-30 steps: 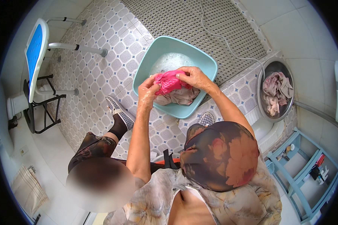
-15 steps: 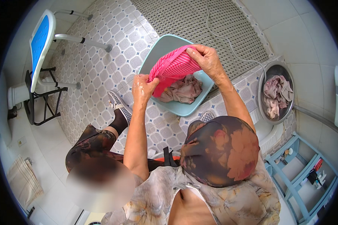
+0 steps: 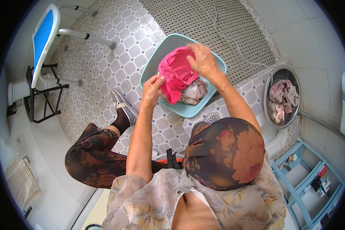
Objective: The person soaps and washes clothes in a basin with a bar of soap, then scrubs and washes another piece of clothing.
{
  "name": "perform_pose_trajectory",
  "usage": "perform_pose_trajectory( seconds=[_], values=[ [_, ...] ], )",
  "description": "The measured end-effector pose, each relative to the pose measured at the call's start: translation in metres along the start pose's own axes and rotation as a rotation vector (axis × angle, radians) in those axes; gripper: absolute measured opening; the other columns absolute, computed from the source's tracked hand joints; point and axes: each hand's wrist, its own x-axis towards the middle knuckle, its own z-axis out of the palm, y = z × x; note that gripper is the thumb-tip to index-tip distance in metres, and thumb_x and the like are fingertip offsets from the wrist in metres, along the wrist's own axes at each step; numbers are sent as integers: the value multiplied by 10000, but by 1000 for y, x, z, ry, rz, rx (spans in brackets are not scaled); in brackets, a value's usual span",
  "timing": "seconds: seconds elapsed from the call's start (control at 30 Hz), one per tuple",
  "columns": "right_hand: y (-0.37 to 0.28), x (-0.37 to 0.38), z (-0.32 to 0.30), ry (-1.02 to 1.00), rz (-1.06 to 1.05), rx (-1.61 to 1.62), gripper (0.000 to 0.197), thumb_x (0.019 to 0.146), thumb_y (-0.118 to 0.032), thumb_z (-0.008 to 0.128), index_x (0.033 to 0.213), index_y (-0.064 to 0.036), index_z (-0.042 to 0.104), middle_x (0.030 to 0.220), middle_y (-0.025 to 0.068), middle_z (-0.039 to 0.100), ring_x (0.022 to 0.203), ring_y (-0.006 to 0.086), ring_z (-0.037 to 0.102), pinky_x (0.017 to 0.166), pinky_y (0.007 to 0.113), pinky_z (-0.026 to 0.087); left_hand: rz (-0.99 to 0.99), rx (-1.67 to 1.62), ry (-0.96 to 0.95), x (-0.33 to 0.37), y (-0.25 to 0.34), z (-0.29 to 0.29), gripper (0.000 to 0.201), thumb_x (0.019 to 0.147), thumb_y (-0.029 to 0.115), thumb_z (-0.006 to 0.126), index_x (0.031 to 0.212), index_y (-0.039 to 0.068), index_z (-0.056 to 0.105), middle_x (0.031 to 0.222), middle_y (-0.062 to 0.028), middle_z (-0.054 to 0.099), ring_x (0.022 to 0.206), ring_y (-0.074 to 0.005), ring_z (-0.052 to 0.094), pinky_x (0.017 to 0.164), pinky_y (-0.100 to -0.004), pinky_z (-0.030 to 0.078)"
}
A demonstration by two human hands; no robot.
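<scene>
A pink striped garment (image 3: 179, 71) hangs bunched over a pale blue-green basin (image 3: 188, 111). Pinched between the thumb and fingers of my left hand (image 3: 152, 89) is its left edge. My right hand (image 3: 204, 63) is at the garment's upper right side, slightly blurred, with thumb and fingers apart and no cloth visibly gripped. Beneath the pink garment, a crumpled greyish-pink patterned cloth (image 3: 194, 92) lies in the basin. The garment partly covers that cloth and the basin's inside.
To the right, a round metal basin (image 3: 267, 109) holds crumpled light clothes (image 3: 283, 96). A thin hose (image 3: 239, 51) runs across the perforated mat (image 3: 203, 23) toward it. A blue-seated chair (image 3: 42, 38) stands at far left, a blue rack (image 3: 295, 188) at lower right.
The pink garment has gone from stretched between both hands to bunched lower over the basin. My right hand has shifted slightly left and loosened from it; my left hand has moved right.
</scene>
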Motion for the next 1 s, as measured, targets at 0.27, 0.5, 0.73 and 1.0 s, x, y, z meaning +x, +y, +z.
perform_pose_trajectory(
  seconds=[0.27, 0.5, 0.73, 1.0],
  values=[
    [-21, -105, 66, -525, 421, 609, 318, 790, -156, 661, 1064, 4, 652, 948, 161, 704, 912, 290, 686, 827, 378, 532, -44, -178, -47, -6, -15, -5, 281, 851, -35, 585, 1131, -48, 587, 1056, -109, 657, 938, -217, 661, 860, -343, 545],
    [-23, -67, 30, -558, 554, 644, 223, 811, -251, 664, 950, -91, 732, 880, 122, 719, 828, 243, 694, 787, 341, 539, -34, -138, 23, -8, -15, -16, 295, 865, -29, 571, 1158, -67, 566, 1081, -130, 657, 965, -228, 664, 887, -350, 541],
    [-19, -63, 15, -352, 776, 572, 225, 842, -261, 654, 917, -66, 737, 868, 95, 722, 786, 219, 687, 770, 315, 538, -46, -168, 151, -3, -15, -21, 276, 893, 17, 569, 1153, -75, 564, 1070, -118, 661, 892, -189, 678, 804, -287, 562],
    [-48, -68, 30, -487, 552, 638, 342, 835, -282, 717, 1076, -61, 616, 837, 70, 669, 782, 163, 649, 746, 299, 525, -22, -167, 146, 1, -21, -1, 188, 885, 44, 624, 1062, -23, 620, 942, -78, 671, 775, -142, 652, 670, -271, 560]
  ],
)
